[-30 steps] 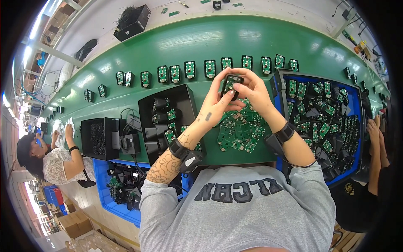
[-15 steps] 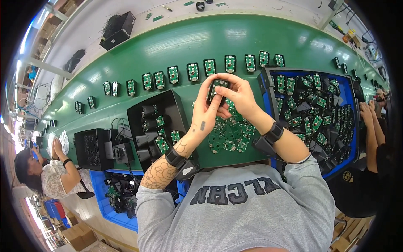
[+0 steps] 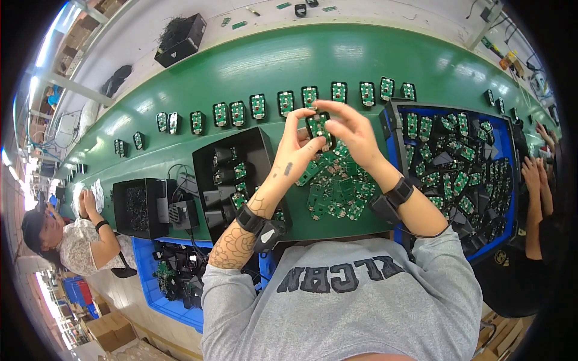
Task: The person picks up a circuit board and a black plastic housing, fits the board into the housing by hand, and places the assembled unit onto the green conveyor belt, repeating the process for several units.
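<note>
My left hand (image 3: 295,144) is closed on a black plastic housing with a green circuit board (image 3: 318,127) seated in it. The left thumb lies along its lower edge, and the index finger reaches its upper left. On the other side, my right hand (image 3: 356,135) curves near the housing, thumb and index finger apart, slightly blurred. Its index fingertip is close to the top edge; contact there is unclear. Beneath both hands lies a pile of loose green circuit boards (image 3: 340,192). Beyond them, several black housings with boards (image 3: 285,103) stand in a row across the green bench.
To the right is a blue-lined tray (image 3: 394,129) full of housings and boards. A black bin (image 3: 265,150) with housings stands left, beside another black bin (image 3: 123,210) of small dark parts. A blue crate (image 3: 147,271) sits lower left. Other people work at both sides.
My right thumb has lifted off the board, and the right hand has opened away from the housing. More of the board's face shows. The whole view has shifted slightly.
</note>
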Tool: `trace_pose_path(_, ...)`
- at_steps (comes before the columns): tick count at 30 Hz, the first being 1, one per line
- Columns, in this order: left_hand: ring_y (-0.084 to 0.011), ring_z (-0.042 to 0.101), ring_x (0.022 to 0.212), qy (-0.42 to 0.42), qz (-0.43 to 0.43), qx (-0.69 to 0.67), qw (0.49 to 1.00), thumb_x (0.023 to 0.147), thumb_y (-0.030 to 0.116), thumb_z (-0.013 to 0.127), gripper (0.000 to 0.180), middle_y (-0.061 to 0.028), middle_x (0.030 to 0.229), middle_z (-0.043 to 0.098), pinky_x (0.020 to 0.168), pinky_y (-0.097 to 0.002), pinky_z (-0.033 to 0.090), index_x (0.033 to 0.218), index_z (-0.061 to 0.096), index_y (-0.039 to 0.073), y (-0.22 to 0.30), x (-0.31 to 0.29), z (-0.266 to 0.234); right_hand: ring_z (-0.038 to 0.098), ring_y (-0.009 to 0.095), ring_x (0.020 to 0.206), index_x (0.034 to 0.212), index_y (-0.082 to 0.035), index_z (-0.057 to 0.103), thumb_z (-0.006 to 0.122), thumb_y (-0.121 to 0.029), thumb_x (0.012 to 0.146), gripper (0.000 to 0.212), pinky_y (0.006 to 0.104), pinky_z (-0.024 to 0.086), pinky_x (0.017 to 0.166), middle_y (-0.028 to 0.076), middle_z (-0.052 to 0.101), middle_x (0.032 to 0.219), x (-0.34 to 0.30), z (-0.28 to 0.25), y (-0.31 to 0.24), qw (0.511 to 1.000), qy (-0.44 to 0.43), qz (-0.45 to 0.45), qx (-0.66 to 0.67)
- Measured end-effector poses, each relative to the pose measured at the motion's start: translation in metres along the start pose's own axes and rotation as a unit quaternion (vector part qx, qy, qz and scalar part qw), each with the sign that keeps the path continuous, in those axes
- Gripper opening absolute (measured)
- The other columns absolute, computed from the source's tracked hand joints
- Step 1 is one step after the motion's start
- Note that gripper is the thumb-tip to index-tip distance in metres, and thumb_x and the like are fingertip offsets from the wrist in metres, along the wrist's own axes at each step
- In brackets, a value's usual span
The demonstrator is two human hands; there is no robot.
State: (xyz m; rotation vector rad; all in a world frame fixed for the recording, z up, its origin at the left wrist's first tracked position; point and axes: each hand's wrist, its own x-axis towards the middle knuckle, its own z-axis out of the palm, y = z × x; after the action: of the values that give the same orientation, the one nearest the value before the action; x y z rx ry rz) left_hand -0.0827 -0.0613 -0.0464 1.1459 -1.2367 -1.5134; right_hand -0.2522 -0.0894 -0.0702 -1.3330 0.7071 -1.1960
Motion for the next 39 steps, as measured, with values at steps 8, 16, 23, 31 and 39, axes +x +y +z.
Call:
trace_pose_path(8, -0.0127, 0.064, 0.062, 0.003, -0.008, -0.021, 1.000, 0.090, 0.011, 0.064, 0.060, -0.0122, 0.102, 0.063, 0.045, -0.0178, 0.040, 0.142, 0.034, 0.014, 0.003, 0.001, -0.002, 0.061, 0.028, 0.110, 0.106, -0.004, 0.069, 0.068, -0.001, 0.080, 0.026, 0.0394, 0.045, 0.098, 0.008, 0.067, 0.114, 0.000, 0.001, 0.000, 0.911, -0.019, -0.286, -0.297)
trace_pose_path(16, -0.0187, 0.069, 0.076, -0.045, -0.110, -0.226, 0.967, 0.093, 0.013, 0.054, 0.047, -0.0073, 0.100, 0.059, 0.054, -0.0231, 0.049, 0.136, 0.037, 0.007, -0.001, -0.001, -0.008, 0.056, 0.008, 0.074, 0.097, 0.000, 0.066, 0.052, -0.011, 0.097, 0.018, 0.0364, 0.042, 0.098, 0.003, 0.060, 0.088, -0.004, 0.005, 0.002, 0.994, 0.046, -0.088, -0.037)
trace_pose_path(23, -0.0227, 0.070, 0.088, 0.025, 0.009, -0.077, 0.997, 0.092, 0.005, 0.054, 0.031, -0.0129, 0.108, 0.064, 0.072, -0.0293, 0.060, 0.122, 0.050, 0.001, -0.005, 0.003, -0.004, 0.042, 0.028, 0.127, 0.079, -0.003, 0.059, 0.055, -0.014, 0.089, 0.015, 0.0452, 0.028, 0.112, 0.010, 0.055, 0.114, -0.003, 0.001, -0.005, 0.992, -0.019, -0.098, -0.082)
trace_pose_path(31, -0.0100, 0.068, 0.077, 0.095, 0.100, 0.036, 0.990, 0.082, 0.003, 0.063, 0.034, -0.0046, 0.092, 0.065, 0.067, -0.0231, 0.054, 0.115, 0.058, -0.001, -0.007, -0.001, -0.004, 0.034, 0.034, 0.135, 0.072, -0.004, 0.059, 0.061, -0.012, 0.078, 0.010, 0.0477, 0.026, 0.111, 0.010, 0.052, 0.133, 0.000, 0.001, -0.007, 0.920, -0.022, -0.177, -0.350)
trace_pose_path(39, -0.0091, 0.069, 0.074, 0.108, 0.129, 0.109, 0.980, 0.080, 0.005, 0.065, 0.035, -0.0021, 0.086, 0.065, 0.066, -0.0239, 0.054, 0.114, 0.059, -0.001, -0.003, -0.005, 0.000, 0.032, 0.036, 0.135, 0.072, -0.003, 0.060, 0.061, -0.011, 0.078, 0.010, 0.0492, 0.029, 0.109, 0.009, 0.053, 0.129, 0.003, -0.003, -0.005, 0.923, -0.055, -0.174, -0.338)
